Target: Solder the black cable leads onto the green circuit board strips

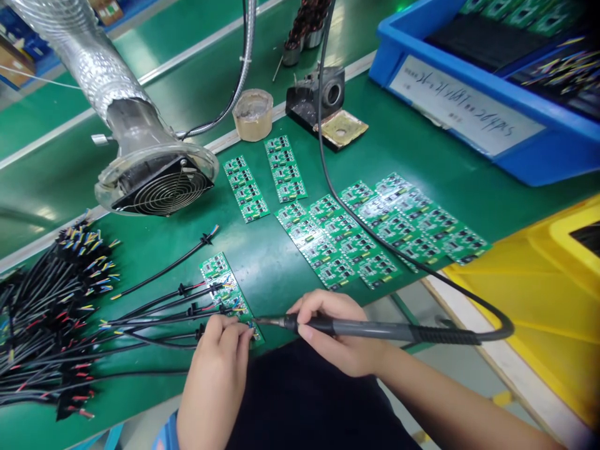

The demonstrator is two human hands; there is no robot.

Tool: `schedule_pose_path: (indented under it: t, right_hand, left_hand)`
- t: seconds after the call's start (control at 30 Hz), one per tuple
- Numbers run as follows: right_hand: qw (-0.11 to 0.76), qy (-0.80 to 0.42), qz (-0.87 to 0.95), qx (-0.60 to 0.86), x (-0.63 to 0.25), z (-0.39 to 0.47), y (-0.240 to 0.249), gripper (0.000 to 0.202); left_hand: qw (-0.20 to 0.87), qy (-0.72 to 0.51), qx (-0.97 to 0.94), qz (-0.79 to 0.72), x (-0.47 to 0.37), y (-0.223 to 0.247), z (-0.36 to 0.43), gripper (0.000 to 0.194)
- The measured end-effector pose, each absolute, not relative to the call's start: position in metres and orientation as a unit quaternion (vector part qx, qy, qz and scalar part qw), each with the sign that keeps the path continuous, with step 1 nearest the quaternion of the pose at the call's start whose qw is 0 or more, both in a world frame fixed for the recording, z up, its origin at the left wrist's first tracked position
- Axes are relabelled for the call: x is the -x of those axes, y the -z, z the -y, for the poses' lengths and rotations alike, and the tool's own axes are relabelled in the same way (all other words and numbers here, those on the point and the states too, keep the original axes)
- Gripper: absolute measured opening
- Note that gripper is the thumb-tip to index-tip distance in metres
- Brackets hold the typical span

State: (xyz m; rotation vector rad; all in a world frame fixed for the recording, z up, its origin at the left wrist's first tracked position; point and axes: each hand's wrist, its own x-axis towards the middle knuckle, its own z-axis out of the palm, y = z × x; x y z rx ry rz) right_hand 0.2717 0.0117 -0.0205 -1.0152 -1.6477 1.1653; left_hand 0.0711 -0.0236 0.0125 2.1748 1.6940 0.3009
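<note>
My right hand [335, 331] is closed round a grey and black soldering iron [370, 329], its tip pointing left at the lower end of a green circuit board strip [216, 267]. Pinched at that same end, my left hand [220, 350] has its fingertips together on a thin wire or cable end, partly hidden by the fingers. Several black cables [162, 308] with coloured wire ends run from the left onto the strip. One loose black cable [173, 265] lies above them.
A cable pile [60, 300] covers the left. Board strips [328, 240] lie right of centre. Behind stand a fan hood [164, 187], a tape roll [253, 115] and an iron stand [319, 94]. A blue bin [469, 119] and yellow bin [529, 312] are right. The iron's cord [349, 209] crosses the boards.
</note>
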Motion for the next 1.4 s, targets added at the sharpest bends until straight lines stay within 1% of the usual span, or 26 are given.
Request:
schedule_pose_path:
  t: [0.37, 0.63, 0.77, 0.87, 0.97, 1.03, 1.17, 1.3, 1.4]
  right_hand:
    - [0.419, -0.464, 0.671, 0.398, -0.273, -0.012, 0.021, 0.006]
    - [0.524, -0.53, 0.549, 0.379, -0.268, -0.01, 0.025, 0.006]
    - [0.559, -0.506, 0.534, 0.383, -0.256, -0.016, 0.025, 0.004]
    - [0.566, -0.479, 0.529, 0.413, -0.25, -0.018, 0.028, 0.004]
    - [0.582, -0.48, 0.508, 0.415, -0.248, -0.017, 0.032, 0.006]
    - [0.593, -0.486, 0.492, 0.412, -0.247, -0.016, 0.035, 0.007]
    - [0.618, -0.502, 0.457, 0.396, -0.246, -0.015, 0.041, 0.01]
    - [0.634, -0.514, 0.426, 0.391, -0.243, -0.015, 0.046, 0.009]
    - [0.633, -0.514, 0.421, 0.397, -0.242, -0.016, 0.047, 0.009]
  left_hand:
    - [0.178, -0.11, -0.754, -0.623, -0.074, -0.012, 0.024, 0.011]
    - [0.188, -0.112, -0.765, -0.606, -0.072, -0.011, 0.021, 0.013]
    - [0.183, -0.1, -0.733, -0.648, -0.074, -0.013, 0.02, 0.006]
    - [0.162, -0.052, -0.723, -0.669, -0.074, -0.016, 0.019, 0.006]
    - [0.141, -0.01, -0.73, -0.668, -0.07, -0.016, 0.02, 0.004]
    - [0.138, -0.01, -0.749, -0.648, -0.065, -0.017, 0.018, 0.006]
    - [0.131, -0.064, -0.783, -0.605, -0.049, -0.025, -0.012, 0.016]
    - [0.018, -0.124, -0.773, -0.622, -0.034, -0.029, -0.075, 0.023]
    - [0.002, -0.112, -0.765, -0.634, -0.031, -0.019, -0.114, 0.023]
